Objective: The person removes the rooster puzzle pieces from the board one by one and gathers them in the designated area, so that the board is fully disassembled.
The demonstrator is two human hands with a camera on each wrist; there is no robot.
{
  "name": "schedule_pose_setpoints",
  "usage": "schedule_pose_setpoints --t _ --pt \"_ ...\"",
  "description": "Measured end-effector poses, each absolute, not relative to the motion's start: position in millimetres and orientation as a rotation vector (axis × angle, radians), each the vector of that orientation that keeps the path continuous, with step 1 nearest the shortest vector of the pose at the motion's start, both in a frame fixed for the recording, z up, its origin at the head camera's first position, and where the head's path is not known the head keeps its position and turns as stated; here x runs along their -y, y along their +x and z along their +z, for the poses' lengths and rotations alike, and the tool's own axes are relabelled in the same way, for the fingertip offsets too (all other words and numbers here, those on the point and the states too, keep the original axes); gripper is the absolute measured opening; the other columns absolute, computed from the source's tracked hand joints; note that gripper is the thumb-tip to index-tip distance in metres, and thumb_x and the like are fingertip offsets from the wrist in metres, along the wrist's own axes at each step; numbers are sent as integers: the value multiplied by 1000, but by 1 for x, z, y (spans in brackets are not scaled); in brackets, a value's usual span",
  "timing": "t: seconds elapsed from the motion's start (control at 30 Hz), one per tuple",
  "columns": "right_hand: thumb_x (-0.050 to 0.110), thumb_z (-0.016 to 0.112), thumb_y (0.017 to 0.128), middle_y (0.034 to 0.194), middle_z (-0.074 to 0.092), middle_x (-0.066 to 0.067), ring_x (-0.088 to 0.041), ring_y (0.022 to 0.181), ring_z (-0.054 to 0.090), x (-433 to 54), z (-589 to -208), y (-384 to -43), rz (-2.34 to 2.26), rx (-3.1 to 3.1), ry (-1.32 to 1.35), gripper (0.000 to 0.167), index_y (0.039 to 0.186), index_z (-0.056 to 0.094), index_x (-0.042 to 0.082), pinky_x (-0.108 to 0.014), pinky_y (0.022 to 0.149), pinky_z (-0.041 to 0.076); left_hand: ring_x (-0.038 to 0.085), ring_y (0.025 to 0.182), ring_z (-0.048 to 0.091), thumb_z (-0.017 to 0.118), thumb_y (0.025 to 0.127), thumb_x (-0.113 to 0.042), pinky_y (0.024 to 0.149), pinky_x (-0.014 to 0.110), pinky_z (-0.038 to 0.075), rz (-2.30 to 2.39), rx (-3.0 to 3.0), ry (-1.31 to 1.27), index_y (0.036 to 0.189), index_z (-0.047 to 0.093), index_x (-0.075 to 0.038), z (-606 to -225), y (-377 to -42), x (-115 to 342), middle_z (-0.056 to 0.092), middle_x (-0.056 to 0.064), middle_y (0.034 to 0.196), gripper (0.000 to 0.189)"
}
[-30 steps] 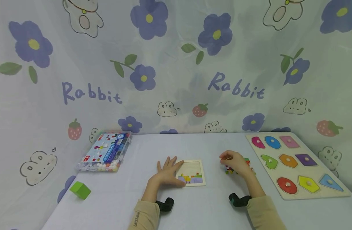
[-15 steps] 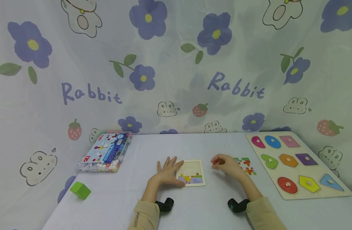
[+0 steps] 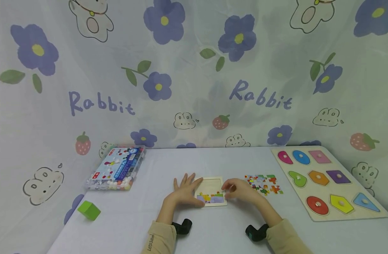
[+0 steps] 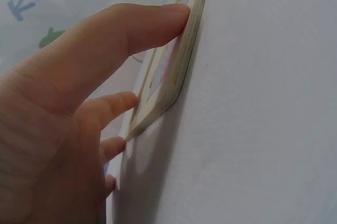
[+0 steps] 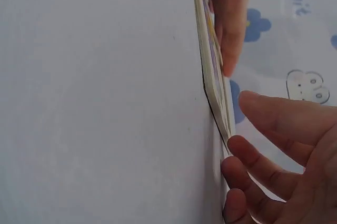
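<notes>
A small wooden puzzle tray (image 3: 225,203) lies on the table, its lower part filled with a purple and yellow picture and its upper part bare wood. My left hand (image 3: 184,193) rests spread at the tray's left side; in the left wrist view the thumb (image 4: 152,23) lies on the near rim and fingertips touch the left edge. Beside the tray's right edge is my right hand (image 3: 239,190), thumb and forefinger close together. From the right wrist view its other fingers (image 5: 258,168) are loosely bent. Whatever may lie between thumb and forefinger is hidden. Loose jigsaw pieces (image 3: 271,180) lie right of that hand.
At the right stands a large shape board (image 3: 311,192) with coloured knobbed pieces. A clear box (image 3: 117,169) of small parts sits back left, with a green block (image 3: 89,210) nearer the front left edge. A patterned cloth (image 3: 194,70) hangs behind the table.
My right hand has moved left from over the loose jigsaw pieces to the tray's right edge, uncovering the pieces. The left hand and tray have stayed in place.
</notes>
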State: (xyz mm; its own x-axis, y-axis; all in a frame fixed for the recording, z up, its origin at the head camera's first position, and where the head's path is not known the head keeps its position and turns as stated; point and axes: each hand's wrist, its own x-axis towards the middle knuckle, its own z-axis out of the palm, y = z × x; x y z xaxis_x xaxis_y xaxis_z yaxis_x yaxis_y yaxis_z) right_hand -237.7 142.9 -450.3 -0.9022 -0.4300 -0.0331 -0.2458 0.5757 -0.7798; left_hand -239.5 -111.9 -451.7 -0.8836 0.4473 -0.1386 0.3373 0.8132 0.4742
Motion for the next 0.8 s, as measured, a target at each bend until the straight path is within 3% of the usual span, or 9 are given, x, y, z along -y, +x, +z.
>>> schedule_pose_setpoints --t 0.33,0.6,0.8 --pt "16 80 69 93 50 -4 -17 77 43 -127 -446 -229 -1046 -2667 -553 37 104 67 13 -29 63 38 42 139 2 64 75 -58 99 70 -9 621 -2760 579 143 33 -20 -451 -238 109 15 14 153 84" --pt "16 80 68 95 46 -4 -19 80 42 -123 -446 -229 -1030 -2665 -469 31 97 68 20 -30 63 36 42 139 2 64 74 -57 99 70 -8 617 -2782 551 143 33 -19 -452 -237 105 16 15 152 84" --pt "11 81 67 95 47 -6 -19 79 42 -123 -444 -229 -1058 -2674 -507 32 94 65 18 -30 63 36 43 139 2 65 74 -55 99 70 -9 633 -2774 540 142 34 -19 -449 -236 103 16 16 152 83"
